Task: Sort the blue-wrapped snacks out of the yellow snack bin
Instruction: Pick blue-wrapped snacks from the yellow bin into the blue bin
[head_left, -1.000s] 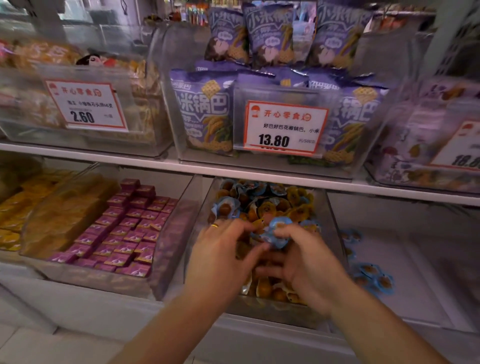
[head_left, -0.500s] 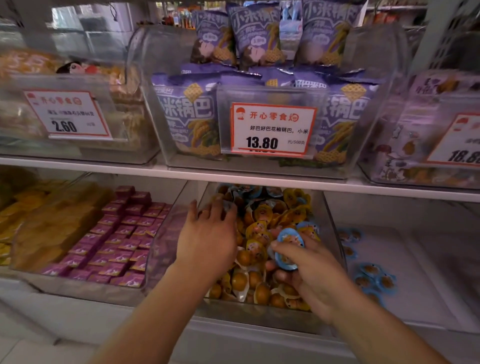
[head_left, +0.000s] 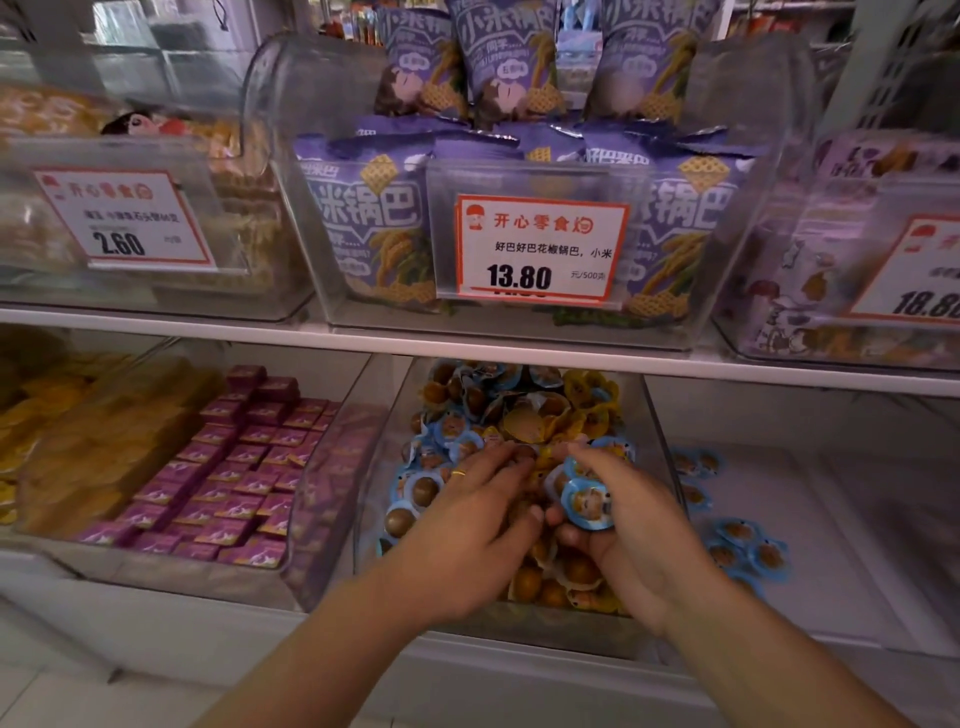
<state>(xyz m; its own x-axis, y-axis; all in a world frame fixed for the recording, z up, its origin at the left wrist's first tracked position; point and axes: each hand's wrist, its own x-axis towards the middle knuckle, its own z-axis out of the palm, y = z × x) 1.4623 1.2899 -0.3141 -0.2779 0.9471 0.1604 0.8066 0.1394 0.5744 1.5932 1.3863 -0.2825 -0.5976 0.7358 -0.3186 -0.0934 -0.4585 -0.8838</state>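
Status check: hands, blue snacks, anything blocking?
Right hand holds blue-wrapped snacks. Left hand flat on the pile in the clear bin. Sorted blue ones on shelf to the right. Nothing blocking.

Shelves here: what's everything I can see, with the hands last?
Snack bin: one, clear, lower shelf middle, holds mixed yellow and blue-wrapped snacks.
Blue snacks: several, loose on the bare shelf right of the bin.
Pink packets: many, in the bin to its left.
Purple bags: several, upper middle bin.
13.80 tag: one, white with red border, on that bin.
2.60 tag: one, upper left bin.
Left hand: flat on the snacks, wears a ring.
Right hand: holds a blue snack.
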